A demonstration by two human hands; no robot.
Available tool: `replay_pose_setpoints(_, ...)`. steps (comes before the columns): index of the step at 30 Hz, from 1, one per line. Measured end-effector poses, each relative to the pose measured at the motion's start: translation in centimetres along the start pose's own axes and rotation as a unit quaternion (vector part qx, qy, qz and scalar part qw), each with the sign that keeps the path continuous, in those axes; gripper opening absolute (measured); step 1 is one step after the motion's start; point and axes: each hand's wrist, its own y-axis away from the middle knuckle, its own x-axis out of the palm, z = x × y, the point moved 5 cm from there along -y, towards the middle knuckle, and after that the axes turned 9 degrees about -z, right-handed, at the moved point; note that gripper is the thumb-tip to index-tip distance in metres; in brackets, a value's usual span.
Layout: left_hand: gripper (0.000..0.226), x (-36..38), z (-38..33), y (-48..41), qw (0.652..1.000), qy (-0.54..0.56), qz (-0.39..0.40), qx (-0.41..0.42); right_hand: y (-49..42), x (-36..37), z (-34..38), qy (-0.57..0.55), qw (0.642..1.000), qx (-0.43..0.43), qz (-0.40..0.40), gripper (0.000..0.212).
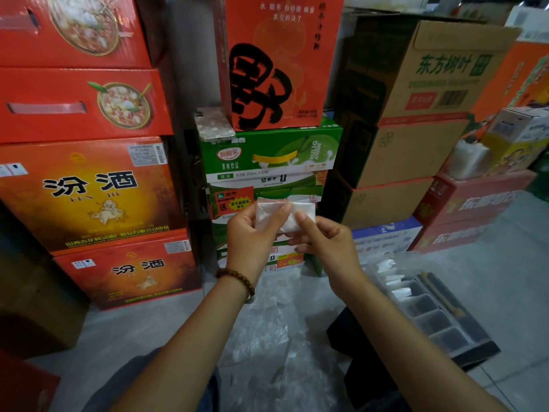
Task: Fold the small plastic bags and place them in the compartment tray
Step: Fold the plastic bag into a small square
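Both hands are raised together, and between them they hold one small plastic bag (304, 208), a white, partly folded packet. The left hand (252, 233) grasps the bag's left portion: its thumb lies across the front face and its curled fingers support the bag from behind. The right hand (326, 242) pinches the lower right portion between thumb and forefinger, with the remaining fingers curled under the bag. Neither hand is released, and both are in contact with the same bag. A beaded bracelet (237, 279) sits on the left wrist. The compartment tray (475, 343) rests on the floor below and to the right of the right hand, beside the right forearm and well apart from the held bag. Several folded white bags (392, 281) occupy the tray compartments nearest the right hand; the nearer compartments look dark. A pile of loose clear plastic (267, 322) lies on the floor beneath both wrists, between the forearms. Stacked green drink cartons (267, 153) stand directly behind the hands, and a phone (214, 123) lies on top of that stack, above the left hand.
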Motion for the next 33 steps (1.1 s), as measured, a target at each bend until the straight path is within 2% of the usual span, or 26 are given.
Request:
replay_pose_setpoints(2, 0.006, -0.2, 0.1, -0.1, 1.0, -0.003, -0.026, -0.001, -0.1, 0.1, -0.1, 0.009, 1.0, 0.001, 0.0, 0.02)
replay_pose_setpoints(5, 0.006, -0.4, 0.3, -0.2, 0.999, 0.013, -0.051, -0.014, -0.3, -0.4, 0.2, 0.007, 0.999, -0.016, -0.043, 0.011)
replay_pose_setpoints(9, 0.006, -0.2, 0.4, 0.0, 0.997, 0.036, -0.058, -0.037, -0.4, -0.9, 0.5, 0.025, 0.994, -0.064, -0.087, 0.038)
replay_pose_setpoints(11, 0.006, 0.2, 0.5, 0.4, 0.996, 0.052, -0.057, -0.046, -0.2, -0.5, 0.3, 0.054, 0.994, -0.065, -0.064, 0.053)
replay_pose_setpoints(13, 0.007, 0.6, 0.6, 0.6, 0.995, 0.065, -0.06, -0.048, 0.0, 0.4, -0.5, 0.085, 0.995, -0.044, -0.003, 0.067)
replay_pose_setpoints(15, 0.007, 0.7, 0.6, 0.6, 0.993, 0.075, -0.073, -0.05, 0.3, 1.1, -1.0, 0.113, 0.992, -0.044, 0.045, 0.068)
replay_pose_setpoints(20, 0.008, 0.6, 0.6, 0.4, 0.992, 0.082, -0.083, -0.054, 0.1, 0.8, -0.6, 0.116, 0.992, -0.033, 0.026, 0.077)
replay_pose_setpoints(25, 0.011, 0.7, 0.9, 0.6, 0.995, 0.036, -0.09, -0.035, 0.4, 1.3, -0.6, 0.115, 0.99, -0.031, 0.076, 0.084)
replay_pose_setpoints(28, 0.012, 0.7, 0.8, 0.6, 0.994, 0.047, -0.09, -0.041, -0.1, 0.6, -0.5, 0.078, 0.996, -0.039, 0.006, 0.076)
replay_pose_setpoints(30, 0.011, 0.9, 0.8, 0.8, 0.995, 0.041, -0.085, -0.043, -0.5, -0.1, -0.3, 0.057, 0.997, -0.032, -0.047, 0.057)
replay_pose_setpoints(33, 0.012, 1.4, 1.1, 1.5, 0.997, 0.022, -0.066, -0.045, -0.5, -0.4, -0.2, 0.054, 0.994, -0.057, -0.078, 0.026)
